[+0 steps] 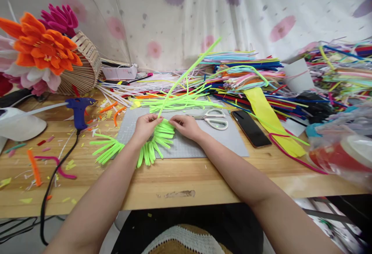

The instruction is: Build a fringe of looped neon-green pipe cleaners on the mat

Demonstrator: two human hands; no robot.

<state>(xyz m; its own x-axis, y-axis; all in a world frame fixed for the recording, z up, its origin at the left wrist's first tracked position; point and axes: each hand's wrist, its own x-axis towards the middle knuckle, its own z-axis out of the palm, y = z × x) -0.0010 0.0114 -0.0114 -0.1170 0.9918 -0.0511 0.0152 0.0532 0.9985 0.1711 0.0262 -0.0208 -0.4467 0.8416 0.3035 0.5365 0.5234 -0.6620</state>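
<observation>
A curved fringe [164,133] of lime-green loops is formed across the mat [186,151] and worktop [203,186]; one long stem [202,57] is unlooped, with loose green stems [180,103] beyond. The left grip [144,128] pinches the long stem; the right grip [188,127] is narrow on the fringe's end

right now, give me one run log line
left hand: at base of long neon-green fuzzy stem | right hand: at neon-green fuzzy looped fringe | white-handled metal scissors: on grey cutting mat, untouched
</observation>
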